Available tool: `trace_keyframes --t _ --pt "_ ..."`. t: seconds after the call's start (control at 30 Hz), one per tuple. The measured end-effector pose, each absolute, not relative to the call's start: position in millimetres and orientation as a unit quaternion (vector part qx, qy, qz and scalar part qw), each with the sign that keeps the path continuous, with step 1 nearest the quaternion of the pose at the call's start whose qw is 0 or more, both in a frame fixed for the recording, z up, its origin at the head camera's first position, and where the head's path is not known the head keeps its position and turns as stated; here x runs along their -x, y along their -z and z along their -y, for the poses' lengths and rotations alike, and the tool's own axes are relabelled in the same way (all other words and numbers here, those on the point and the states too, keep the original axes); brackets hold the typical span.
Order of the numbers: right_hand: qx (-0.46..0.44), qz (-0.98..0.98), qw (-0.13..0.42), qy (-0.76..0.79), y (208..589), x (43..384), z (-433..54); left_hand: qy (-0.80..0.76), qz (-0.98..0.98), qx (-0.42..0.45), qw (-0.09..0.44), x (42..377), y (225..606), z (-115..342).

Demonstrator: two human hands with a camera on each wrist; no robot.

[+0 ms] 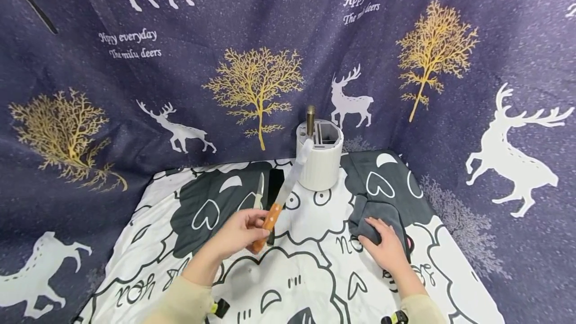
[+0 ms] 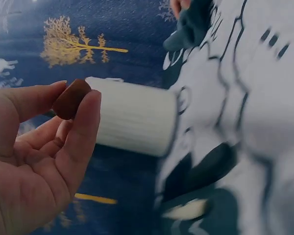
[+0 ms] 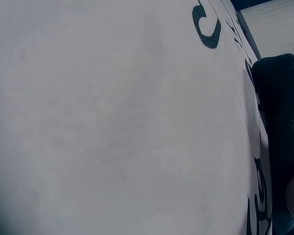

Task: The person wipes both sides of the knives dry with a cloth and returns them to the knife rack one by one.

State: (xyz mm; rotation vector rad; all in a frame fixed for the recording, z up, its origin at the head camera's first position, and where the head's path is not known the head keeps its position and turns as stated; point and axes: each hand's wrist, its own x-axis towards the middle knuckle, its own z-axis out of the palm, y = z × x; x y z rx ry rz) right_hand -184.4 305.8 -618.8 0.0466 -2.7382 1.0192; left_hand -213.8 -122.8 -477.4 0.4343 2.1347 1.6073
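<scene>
My left hand [image 1: 240, 231] pinches a knife [image 1: 272, 216] by its orange-brown wooden handle. Its shiny blade points up and away, the tip overlapping the white knife holder [image 1: 320, 166] in the head view. From the left wrist, only the butt of the handle shows between thumb and fingers. Over on the right side of the table, my right hand [image 1: 387, 246] holds a dark grey cloth [image 1: 382, 211], the cloth showing between thumb and index finger. The right wrist view has the folded cloth [image 3: 281, 107] at its right edge, with most of the hand out of frame.
One dark bronze-coloured handle [image 1: 310, 116] sticks up from the slotted holder. Left of centre lie a small knife [image 1: 260, 191] with a pale handle and a flat black strip [image 1: 275, 186]. A patterned sheet [image 1: 243, 284] covers the table; a deer-print curtain [image 1: 279, 24] hangs behind.
</scene>
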Motion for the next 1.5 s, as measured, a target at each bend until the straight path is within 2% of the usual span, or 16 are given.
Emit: trace_keyframes --t 0.17,0.43,0.8,1.07,1.2,1.4,1.5 --pt "-0.016 0.928 0.114 -0.355 618.8 185.3 -307.1 -0.511 -0.82 -0.189 0.173 227.3 437.2 132.2" --pt "0.009 0.924 0.103 -0.369 617.8 185.0 -308.9 -0.471 -0.84 -0.227 0.147 253.7 372.8 128.3" --pt "0.032 0.913 0.089 -0.398 589.8 185.5 -307.2 -0.405 -0.88 -0.247 0.019 294.9 293.7 102.2" --pt "-0.083 0.904 0.164 -0.386 524.3 220.5 -284.3 -0.398 -0.886 -0.226 -0.074 322.8 239.1 79.1" --pt "-0.151 0.911 0.186 -0.336 487.8 241.7 -267.6 -0.402 -0.892 -0.194 -0.075 337.0 221.7 65.8" --pt "-0.271 0.918 0.178 -0.228 446.9 271.9 -249.3 -0.397 -0.902 -0.156 -0.07 353.1 203.8 43.7" --pt "-0.316 0.914 0.178 -0.18 435.3 288.5 -243.2 -0.378 -0.908 -0.155 -0.091 359.2 196.4 33.8"
